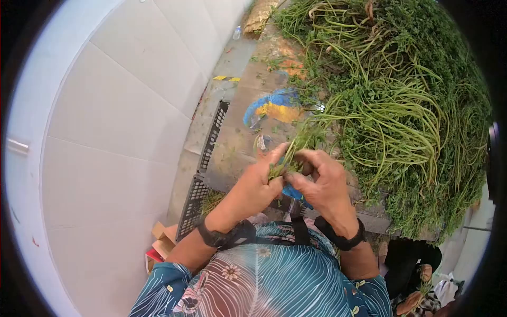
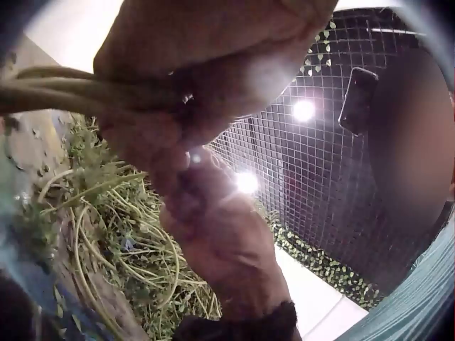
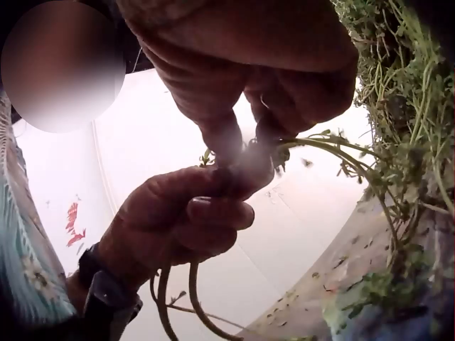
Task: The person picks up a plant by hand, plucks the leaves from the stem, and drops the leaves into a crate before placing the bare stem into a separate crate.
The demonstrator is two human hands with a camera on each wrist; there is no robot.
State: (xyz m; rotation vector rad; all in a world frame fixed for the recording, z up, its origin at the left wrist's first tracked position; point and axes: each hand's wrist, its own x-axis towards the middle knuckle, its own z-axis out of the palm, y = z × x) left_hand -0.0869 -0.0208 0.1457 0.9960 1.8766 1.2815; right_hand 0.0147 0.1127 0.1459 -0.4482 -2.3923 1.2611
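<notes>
My left hand grips a small bunch of green leafy stems in front of my body. Close against it, my right hand pinches the same bunch between thumb and fingers. Thick bare stems stick out of the left fist in the left wrist view. From below the left hand, long stems hang down in the right wrist view, while thinner leafy ones arch away from the right fingertips. The fingers hide the spot where the two hands meet.
A large heap of leafy greens covers the right side of the table. Black plastic crates stand along its left edge, with a white wall beyond. Another person's hand holds greens at lower right.
</notes>
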